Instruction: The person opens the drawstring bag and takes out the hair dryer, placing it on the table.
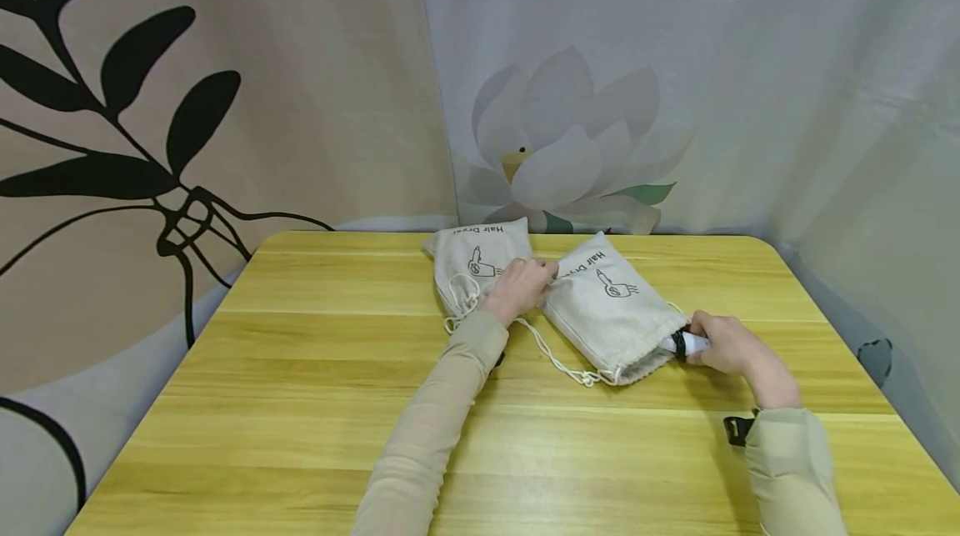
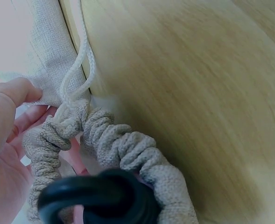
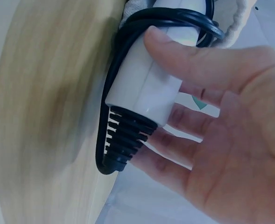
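Note:
A beige cloth bag printed "Hair Dryer" (image 1: pixel 600 311) lies tilted on the table with its mouth toward the right hand. From that mouth sticks a white handle (image 3: pixel 144 84) with a black cord (image 3: pixel 174 17) wound round it. My right hand (image 1: pixel 731 344) grips this handle, thumb in front and fingers behind. My left hand (image 1: pixel 521 286) pinches the bag's left edge between thumb and fingers, also visible in the left wrist view. Beside it lies a second printed bag (image 1: pixel 487 248), its gathered mouth (image 2: pixel 128 144) round a black looped part (image 2: pixel 100 191).
White drawstrings (image 1: pixel 547 353) trail over the wooden table (image 1: pixel 300 403) between the bags. Behind the table's back edge hangs a curtain (image 1: pixel 337 86) printed with dark leaves and a pale flower. Both bags lie near that edge.

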Demonstrator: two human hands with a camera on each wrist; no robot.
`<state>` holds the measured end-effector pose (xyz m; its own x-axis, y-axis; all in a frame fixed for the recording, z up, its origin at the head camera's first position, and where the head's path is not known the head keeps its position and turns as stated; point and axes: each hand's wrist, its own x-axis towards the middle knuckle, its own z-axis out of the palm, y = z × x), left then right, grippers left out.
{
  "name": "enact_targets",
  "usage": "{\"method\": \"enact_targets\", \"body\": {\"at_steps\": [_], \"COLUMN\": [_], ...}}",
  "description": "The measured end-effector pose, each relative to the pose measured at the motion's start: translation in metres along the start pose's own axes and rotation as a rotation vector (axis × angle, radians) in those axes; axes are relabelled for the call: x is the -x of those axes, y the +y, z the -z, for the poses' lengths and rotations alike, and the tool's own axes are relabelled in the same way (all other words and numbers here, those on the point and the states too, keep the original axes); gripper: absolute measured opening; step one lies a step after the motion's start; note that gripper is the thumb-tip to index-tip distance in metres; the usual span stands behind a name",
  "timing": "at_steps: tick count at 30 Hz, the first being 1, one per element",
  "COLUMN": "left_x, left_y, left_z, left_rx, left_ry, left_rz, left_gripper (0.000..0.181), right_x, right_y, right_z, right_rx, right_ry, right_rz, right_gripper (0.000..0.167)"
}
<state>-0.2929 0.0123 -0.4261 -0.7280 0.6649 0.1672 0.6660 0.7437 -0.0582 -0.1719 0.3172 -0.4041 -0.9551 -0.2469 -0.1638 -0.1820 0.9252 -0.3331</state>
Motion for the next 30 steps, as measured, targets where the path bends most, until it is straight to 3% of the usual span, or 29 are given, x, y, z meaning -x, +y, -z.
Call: {"method": "enact_targets", "body": {"at_steps": [16,20,25,30], "left_x": [0.000,0.001,0.002,0.003], "left_y": [0.004,0.007,0.015,0.023], "left_z": [-0.002,0.000,0.004,0.007], "left_rx": [-0.043,-0.072,-0.090,-0.096], "left_ry": [0.005,-0.004,-0.021,-0.030], "left_rz": [0.011,0.035,0.070,0.080], "left_gripper": [0.016,0.016,0.022,0.029], "right_x": [0.004,0.002,-0.002,-0.005], "right_y": [0.002,-0.004,-0.015,-0.020], "right_z": [-0.001,-0.002,-0.002,-0.002], "right_rx": [0.010,0.017,0.056,0.116], "right_ry": [-0.002,-0.009,-0.059,-0.058], "right_rz": [0.016,0.031,-0.034,-0.083], "right_gripper": [0.028,0.043,0.073,0.072]}}
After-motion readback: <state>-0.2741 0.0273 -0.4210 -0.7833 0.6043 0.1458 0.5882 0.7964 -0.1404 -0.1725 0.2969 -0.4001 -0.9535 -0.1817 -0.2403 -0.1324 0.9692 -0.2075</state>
